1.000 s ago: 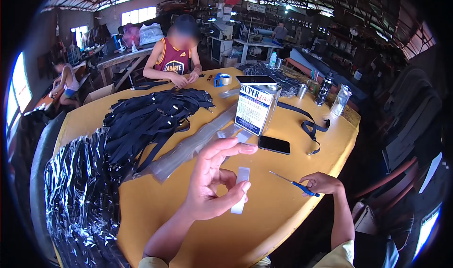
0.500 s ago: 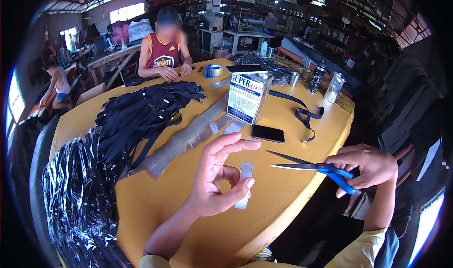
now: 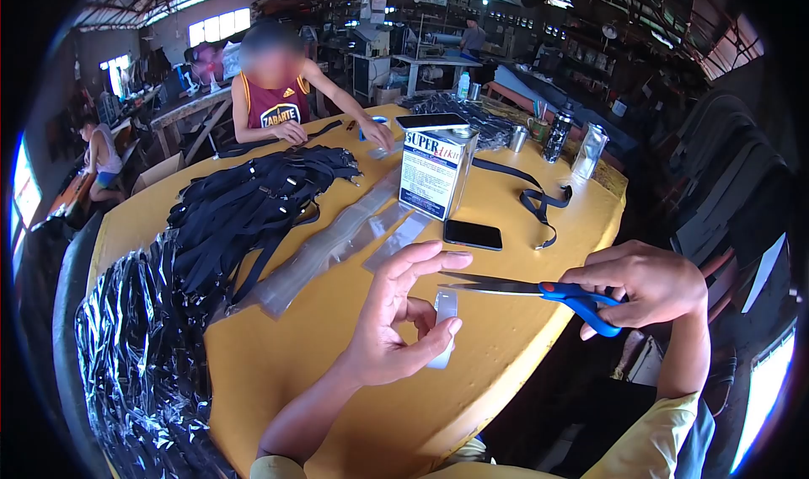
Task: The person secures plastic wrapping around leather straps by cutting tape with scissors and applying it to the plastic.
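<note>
My left hand (image 3: 396, 323) is raised over the near part of the table, its thumb and a bent finger pinching a narrow, whitish roll of tape (image 3: 446, 329) seen nearly edge-on. The index and middle fingers curve above it. My right hand (image 3: 645, 285) grips the blue handles of a pair of scissors (image 3: 581, 302). Their blades point left and lie nearly together, with the tips right by my left fingertips and just over the top of the tape.
On the yellow table (image 3: 278, 369) are black straps (image 3: 253, 197), clear plastic sleeves (image 3: 329, 247), shiny black plastic packs (image 3: 143, 369), a cement can (image 3: 431, 171) and a phone (image 3: 473, 235). Across it, a person (image 3: 274, 108) reaches toward a blue tape dispenser (image 3: 364, 129).
The scissors have moved left toward the tape and their blades have come closer together. The tape has turned slightly in my left hand. The person opposite has stretched an arm across the table.
</note>
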A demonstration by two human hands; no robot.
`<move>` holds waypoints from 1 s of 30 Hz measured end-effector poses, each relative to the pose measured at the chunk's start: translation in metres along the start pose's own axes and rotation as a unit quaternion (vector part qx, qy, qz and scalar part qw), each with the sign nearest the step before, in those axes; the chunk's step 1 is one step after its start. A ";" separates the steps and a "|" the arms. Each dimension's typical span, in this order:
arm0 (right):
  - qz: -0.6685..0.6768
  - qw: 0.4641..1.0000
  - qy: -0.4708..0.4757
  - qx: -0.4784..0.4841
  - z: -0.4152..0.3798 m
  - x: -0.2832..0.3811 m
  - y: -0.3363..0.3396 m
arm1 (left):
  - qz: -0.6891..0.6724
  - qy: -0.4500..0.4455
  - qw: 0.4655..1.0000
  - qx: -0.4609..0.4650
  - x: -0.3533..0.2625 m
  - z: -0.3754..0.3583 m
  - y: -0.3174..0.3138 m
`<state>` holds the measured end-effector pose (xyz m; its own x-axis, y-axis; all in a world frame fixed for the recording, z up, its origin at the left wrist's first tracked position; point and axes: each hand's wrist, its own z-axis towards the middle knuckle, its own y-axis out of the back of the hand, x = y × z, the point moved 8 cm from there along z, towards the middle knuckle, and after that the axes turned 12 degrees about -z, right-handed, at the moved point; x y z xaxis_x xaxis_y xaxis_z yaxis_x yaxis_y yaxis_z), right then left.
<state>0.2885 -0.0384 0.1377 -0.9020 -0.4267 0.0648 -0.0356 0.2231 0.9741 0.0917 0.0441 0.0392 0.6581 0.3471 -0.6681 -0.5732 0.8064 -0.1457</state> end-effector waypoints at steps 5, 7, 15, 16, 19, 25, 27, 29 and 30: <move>0.000 1.000 -0.006 0.005 0.001 -0.003 -0.003 | 0.005 -0.001 1.000 0.000 0.000 0.000 -0.001; -0.004 1.000 0.001 -0.008 0.002 -0.003 -0.003 | -0.001 0.001 1.000 -0.001 0.000 0.000 -0.001; -0.011 0.996 0.052 -0.069 0.005 -0.003 -0.002 | 0.000 0.008 1.000 -0.008 0.002 0.000 0.002; -0.010 0.996 0.050 -0.073 0.005 -0.003 -0.002 | -0.001 0.011 1.000 -0.010 0.003 0.000 0.003; 0.002 0.997 0.037 -0.074 0.006 -0.003 0.000 | -0.008 0.012 1.000 -0.008 0.004 0.000 0.003; 0.017 0.994 0.038 -0.104 0.007 -0.008 -0.005 | -0.013 0.004 1.000 -0.004 0.001 0.003 0.006; 0.040 0.996 -0.004 -0.075 0.008 -0.015 -0.009 | -0.009 -0.004 1.000 -0.013 0.000 0.003 0.011; 0.058 0.996 -0.044 -0.045 0.011 -0.023 -0.017 | -0.004 -0.015 1.000 -0.024 -0.003 0.004 0.018; 0.103 0.991 -0.071 -0.043 0.014 -0.032 -0.027 | 0.029 -0.036 0.998 -0.033 -0.007 0.005 0.022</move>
<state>0.3122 -0.0185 0.1060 -0.9380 -0.2516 0.2386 0.1865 0.2142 0.9588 0.0766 0.0614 0.0444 0.6554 0.4279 -0.6224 -0.6403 0.7518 -0.1574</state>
